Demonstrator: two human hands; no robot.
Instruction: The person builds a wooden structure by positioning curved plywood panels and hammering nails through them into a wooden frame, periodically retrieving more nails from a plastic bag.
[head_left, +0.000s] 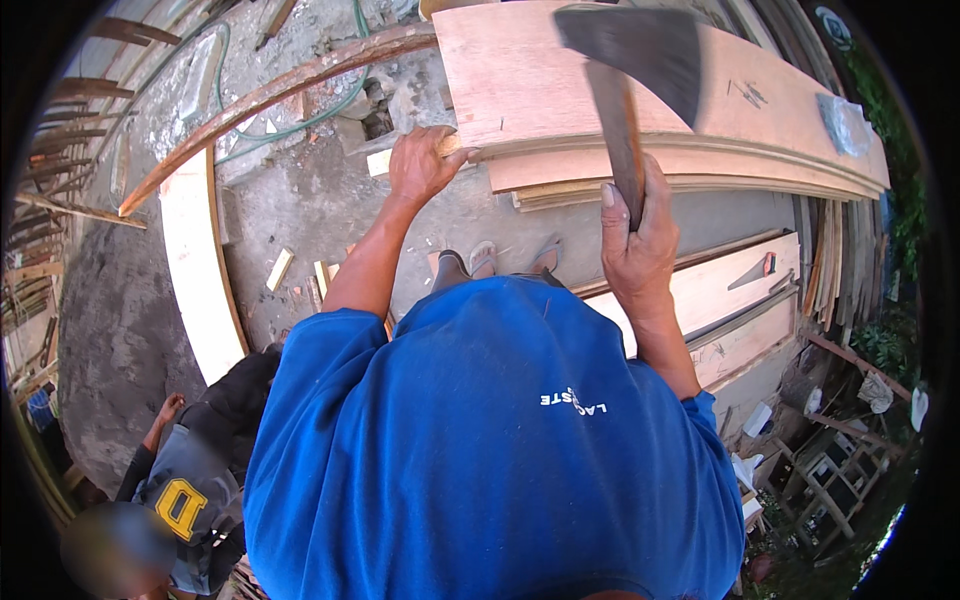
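My left hand [420, 165] is closed round a short light wooden block [379, 164] at the near left corner of a stack of plywood sheets [515, 75]. My right hand [640, 235] grips the wooden handle of a hatchet [632, 55], raised over the sheets. Its broad dark head is smeared by motion and sits to the right of the block, apart from it. Beneath the block is the grey floor.
A long curved timber [290, 85] runs left from the stack. A pale board [195, 260] lies on the left, with small wood offcuts [280, 270] nearby. A person [200, 480] is at lower left. On the right, a handsaw [755, 270] rests on another board. A green hose [300, 122] crosses behind.
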